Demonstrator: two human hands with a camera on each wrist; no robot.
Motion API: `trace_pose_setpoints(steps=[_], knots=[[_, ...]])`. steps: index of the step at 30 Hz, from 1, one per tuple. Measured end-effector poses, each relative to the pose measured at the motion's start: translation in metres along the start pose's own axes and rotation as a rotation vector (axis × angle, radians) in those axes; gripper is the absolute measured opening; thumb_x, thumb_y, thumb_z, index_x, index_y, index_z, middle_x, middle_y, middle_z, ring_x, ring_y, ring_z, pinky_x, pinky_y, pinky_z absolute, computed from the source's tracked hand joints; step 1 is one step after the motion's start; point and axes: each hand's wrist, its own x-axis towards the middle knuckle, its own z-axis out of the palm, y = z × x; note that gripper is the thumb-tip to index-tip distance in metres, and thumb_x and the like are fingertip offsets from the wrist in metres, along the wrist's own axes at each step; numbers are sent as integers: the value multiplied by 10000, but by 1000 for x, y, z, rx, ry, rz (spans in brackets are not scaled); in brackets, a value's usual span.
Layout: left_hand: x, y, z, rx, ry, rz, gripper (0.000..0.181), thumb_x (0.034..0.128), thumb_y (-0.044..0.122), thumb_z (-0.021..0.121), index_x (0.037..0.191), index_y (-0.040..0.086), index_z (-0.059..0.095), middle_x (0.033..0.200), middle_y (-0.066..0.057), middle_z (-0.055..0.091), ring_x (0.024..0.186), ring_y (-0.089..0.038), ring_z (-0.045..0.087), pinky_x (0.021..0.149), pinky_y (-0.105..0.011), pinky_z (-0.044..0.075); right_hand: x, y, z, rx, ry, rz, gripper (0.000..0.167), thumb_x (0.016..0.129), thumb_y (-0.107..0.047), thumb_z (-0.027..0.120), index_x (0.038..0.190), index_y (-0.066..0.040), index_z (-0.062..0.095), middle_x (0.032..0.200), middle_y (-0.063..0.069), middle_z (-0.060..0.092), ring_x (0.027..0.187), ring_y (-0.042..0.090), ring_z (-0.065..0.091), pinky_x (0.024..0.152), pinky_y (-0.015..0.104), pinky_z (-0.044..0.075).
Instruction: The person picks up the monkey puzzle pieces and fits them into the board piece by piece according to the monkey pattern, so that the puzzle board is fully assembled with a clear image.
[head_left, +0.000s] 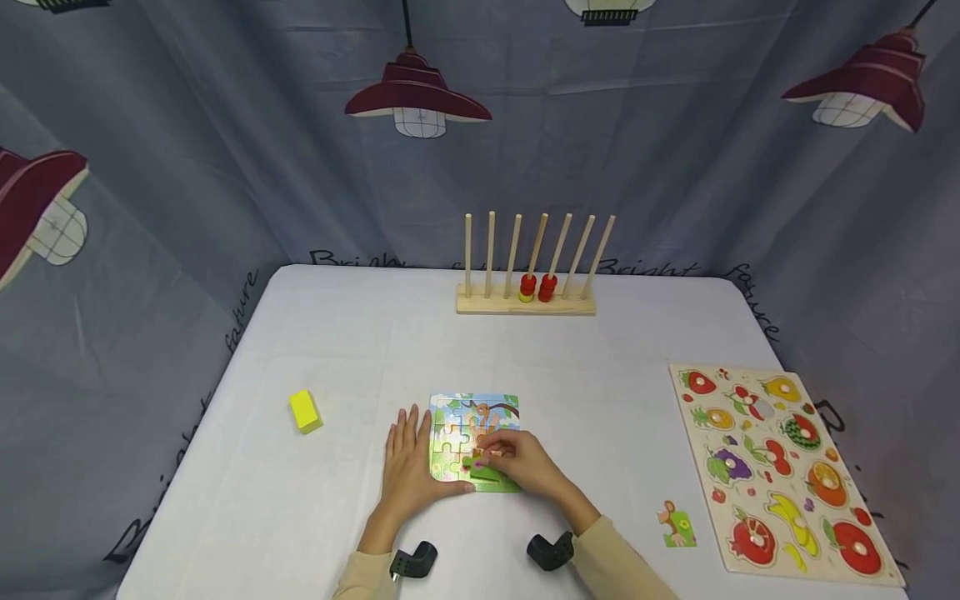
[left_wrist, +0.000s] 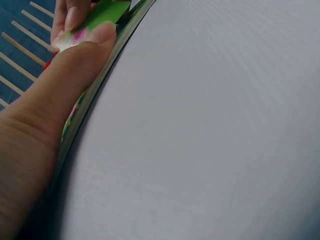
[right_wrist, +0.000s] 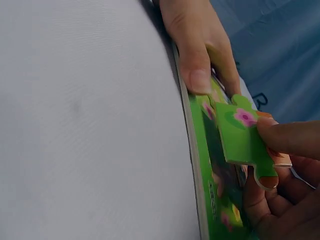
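Note:
A small jigsaw puzzle (head_left: pixel 447 427) in a tray with a green border lies on the table in front of me. My right hand (head_left: pixel 528 463) pinches a green puzzle piece (right_wrist: pixel 242 135) with a pink flower between thumb and fingers. In the right wrist view the piece is tilted over a dark gap along the tray's near side. Straight-fingered, my left hand (head_left: pixel 411 471) lies along the tray's left side, its thumb on the near border. Another puzzle piece (head_left: pixel 678 525), green with a brown animal part, lies apart to the right.
A wooden fruit board (head_left: pixel 761 492) covers the table's right side. At the back stands a wooden rack (head_left: pixel 527 307) of several upright pegs, red and yellow beads on two of them. A yellow block (head_left: pixel 306 412) sits on the left. Grey-blue cloth (head_left: pixel 337 192) hangs behind the table.

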Motion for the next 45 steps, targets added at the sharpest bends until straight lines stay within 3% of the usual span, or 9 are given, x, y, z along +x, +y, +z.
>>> trace_pose_setpoints(steps=[8, 17, 28, 36, 45], knots=[[0, -1, 0, 2, -11, -2, 1348, 438, 851, 587, 1449, 60, 175, 1528, -148, 103, 1419, -310, 16, 1145, -453, 27, 19, 17, 13, -102, -50, -35, 112, 819, -123, 651, 926, -94, 667, 879, 25, 635, 665, 34, 516, 563, 161, 448], [1, -1, -1, 10, -8, 3, 1345, 441, 849, 589, 1447, 55, 184, 1524, -156, 115, 1419, -310, 24, 1145, -453, 42, 18, 9, 22, -262, 37, -98, 188, 763, -186, 718, 901, -64, 682, 852, 29, 622, 638, 25, 448, 534, 145, 415], [0, 0, 0, 10, 14, 8, 1341, 432, 828, 619, 1439, 42, 210, 1518, -168, 136, 1416, -318, 48, 1140, -455, 63, 14, 5, 31, -408, 134, -163, 134, 746, -174, 732, 847, -119, 663, 863, -19, 615, 760, 66, 515, 654, 184, 447], [-1, 0, 1, 5, 64, 38, 1327, 423, 802, 649, 1420, 20, 253, 1498, -198, 184, 1397, -363, 104, 1116, -493, 112, 11, 11, 37, -468, 225, -206, 183, 709, -213, 758, 850, -152, 659, 807, -58, 620, 730, 49, 442, 683, 221, 380], [-1, 0, 1, 1, 59, 35, 1332, 415, 804, 649, 1417, 18, 259, 1498, -197, 185, 1396, -365, 103, 1115, -492, 111, 7, 19, 41, -514, 277, -284, 196, 715, -233, 750, 875, -187, 647, 758, -108, 601, 727, 32, 476, 696, 222, 313]])
